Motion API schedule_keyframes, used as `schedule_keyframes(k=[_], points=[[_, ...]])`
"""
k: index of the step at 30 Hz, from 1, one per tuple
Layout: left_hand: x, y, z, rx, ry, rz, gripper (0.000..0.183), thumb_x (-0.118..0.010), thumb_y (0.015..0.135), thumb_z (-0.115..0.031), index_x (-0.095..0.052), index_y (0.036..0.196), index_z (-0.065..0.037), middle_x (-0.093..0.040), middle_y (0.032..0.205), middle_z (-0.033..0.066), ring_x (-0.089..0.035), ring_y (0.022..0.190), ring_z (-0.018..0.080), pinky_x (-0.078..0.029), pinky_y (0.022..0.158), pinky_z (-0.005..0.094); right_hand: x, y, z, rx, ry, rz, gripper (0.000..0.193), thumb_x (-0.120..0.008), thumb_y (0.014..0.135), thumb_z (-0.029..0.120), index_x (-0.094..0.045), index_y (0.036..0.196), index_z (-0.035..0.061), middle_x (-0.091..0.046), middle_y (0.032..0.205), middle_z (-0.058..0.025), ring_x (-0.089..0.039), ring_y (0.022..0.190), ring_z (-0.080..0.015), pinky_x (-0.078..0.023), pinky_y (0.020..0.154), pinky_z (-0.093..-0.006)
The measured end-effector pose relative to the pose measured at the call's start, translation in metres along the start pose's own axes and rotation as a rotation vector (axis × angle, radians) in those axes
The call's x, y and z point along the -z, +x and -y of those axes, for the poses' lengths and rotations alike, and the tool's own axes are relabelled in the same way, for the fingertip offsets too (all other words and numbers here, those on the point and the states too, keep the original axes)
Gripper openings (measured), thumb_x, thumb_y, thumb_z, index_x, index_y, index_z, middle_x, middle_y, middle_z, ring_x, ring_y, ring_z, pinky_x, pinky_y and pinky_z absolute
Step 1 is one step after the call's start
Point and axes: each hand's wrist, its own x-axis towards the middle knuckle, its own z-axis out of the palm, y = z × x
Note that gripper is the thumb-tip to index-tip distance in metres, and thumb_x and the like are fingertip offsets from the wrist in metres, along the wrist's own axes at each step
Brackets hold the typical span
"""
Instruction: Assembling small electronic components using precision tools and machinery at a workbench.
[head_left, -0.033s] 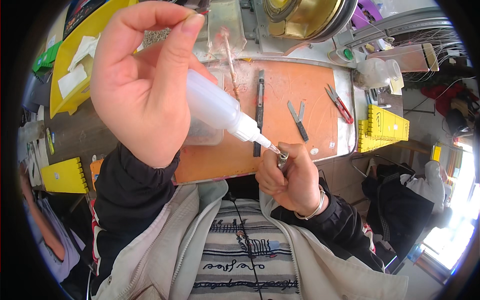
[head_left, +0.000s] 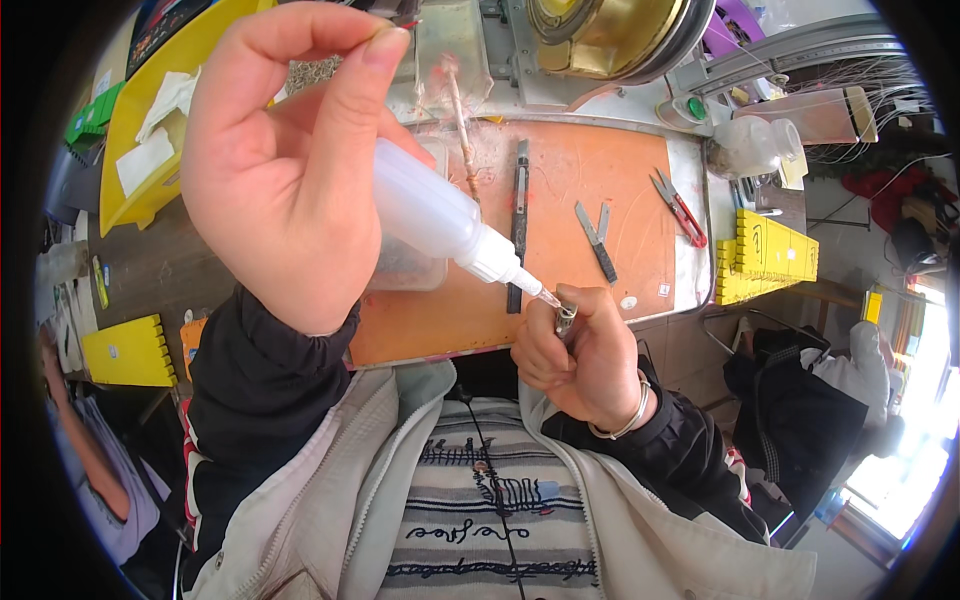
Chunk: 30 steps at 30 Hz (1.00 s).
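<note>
Squeezing looks like the step in hand: the left hand (head_left: 290,170) grips a white squeeze bottle (head_left: 440,220) between thumb and fingers, its nozzle tip touching a small metal fitting (head_left: 566,318) pinched in the curled fingers of the right hand (head_left: 580,355), held low near the chest. The next move seems to call for a gentle, steady squeeze with the nozzle kept on the fitting's opening.
</note>
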Motion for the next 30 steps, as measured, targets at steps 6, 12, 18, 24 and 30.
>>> schedule_keyframes(k=[6, 12, 18, 24, 30], points=[[-0.0002, 0.0006, 0.0008, -0.024, -0.005, 0.0, 0.014, -0.058, 0.095, 0.0, -0.054, 0.108, 0.005, -0.062, 0.077, 0.0105, -0.06, 0.053, 0.0151, -0.045, 0.053, 0.0232, 0.0003, 0.0, 0.0003, -0.01, -0.01, -0.009, 0.051, -0.029, 0.099, 0.036, -0.037, 0.057, 0.0089, -0.029, 0.05, 0.0028, -0.022, 0.047, -0.0096, -0.021, 0.045, -0.0258], [-0.0003, 0.0007, 0.0011, -0.029, -0.013, -0.002, 0.014, -0.058, 0.095, 0.0, -0.055, 0.108, 0.005, -0.062, 0.081, 0.0107, -0.061, 0.053, 0.0152, -0.045, 0.053, 0.0232, 0.0005, 0.0001, -0.0003, -0.011, -0.008, -0.004, 0.051, -0.029, 0.099, 0.036, -0.037, 0.057, 0.009, -0.028, 0.049, 0.0031, -0.023, 0.046, -0.0097, -0.021, 0.045, -0.0259], [-0.0004, 0.0005, 0.0013, -0.029, -0.01, -0.013, 0.015, -0.058, 0.095, 0.0, -0.055, 0.108, 0.005, -0.062, 0.083, 0.0108, -0.061, 0.053, 0.0152, -0.046, 0.053, 0.0232, 0.0006, 0.0001, -0.0008, -0.022, -0.004, -0.008, 0.052, -0.029, 0.099, 0.037, -0.038, 0.057, 0.0087, -0.028, 0.049, 0.0032, -0.022, 0.047, -0.0099, -0.021, 0.046, -0.0264], [-0.0001, 0.001, 0.0017, -0.041, -0.018, -0.003, 0.013, -0.058, 0.095, 0.0, -0.055, 0.107, 0.005, -0.062, 0.084, 0.0106, -0.061, 0.053, 0.0149, -0.046, 0.053, 0.0232, 0.0019, -0.0001, -0.0008, -0.041, 0.004, -0.008, 0.052, -0.029, 0.099, 0.039, -0.037, 0.057, 0.0089, -0.027, 0.05, 0.0038, -0.022, 0.047, -0.0097, -0.021, 0.046, -0.0261], [-0.0029, 0.0012, -0.0005, -0.033, -0.02, -0.028, 0.013, -0.059, 0.095, 0.0, -0.056, 0.106, 0.005, -0.062, 0.089, 0.0107, -0.061, 0.053, 0.0151, -0.046, 0.052, 0.0236, 0.0041, 0.0002, -0.0018, -0.049, 0.014, -0.004, 0.052, -0.029, 0.099, 0.041, -0.037, 0.058, 0.0099, -0.027, 0.051, 0.0041, -0.022, 0.047, -0.0093, -0.021, 0.046, -0.0254]])
